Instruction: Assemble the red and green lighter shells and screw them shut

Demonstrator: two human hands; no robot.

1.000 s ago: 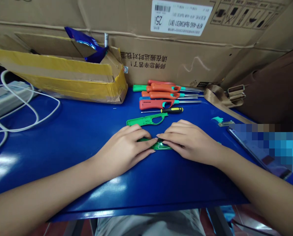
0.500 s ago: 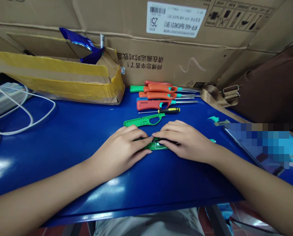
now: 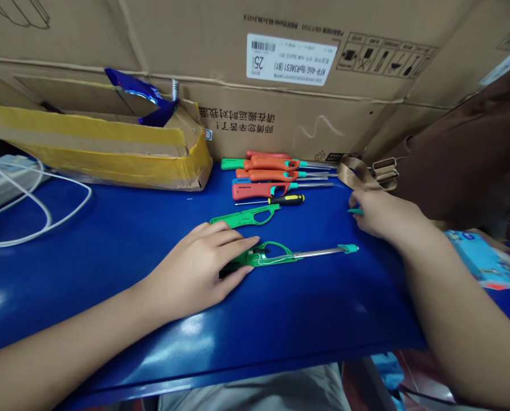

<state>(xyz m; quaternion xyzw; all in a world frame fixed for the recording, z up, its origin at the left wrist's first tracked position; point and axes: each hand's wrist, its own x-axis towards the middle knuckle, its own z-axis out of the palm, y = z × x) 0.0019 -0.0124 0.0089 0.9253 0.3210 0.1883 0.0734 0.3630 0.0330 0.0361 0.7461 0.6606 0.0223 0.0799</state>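
A green lighter half-shell with a long metal tube (image 3: pixel 289 255) lies open on the blue table (image 3: pixel 130 240). My left hand (image 3: pixel 197 271) rests on its handle end, fingers laid over it. Out at the right, my right hand (image 3: pixel 381 214) is closed on a small teal part (image 3: pixel 354 211) next to a tan strap. A second green shell half (image 3: pixel 244 217) lies just beyond my left fingers. A black-and-yellow screwdriver (image 3: pixel 280 200) sits behind that.
Several orange and green assembled lighters (image 3: pixel 272 174) lie in a stack by the big cardboard box (image 3: pixel 280 68). A yellow-taped carton (image 3: pixel 104 145) stands at the left back, white cables (image 3: pixel 32 200) at far left. A brown bag with a tan strap (image 3: pixel 368 171) is on the right.
My right hand has left the green lighter and reached right to the small teal part. The lighter's metal tube now shows. The left hand stays on the handle.
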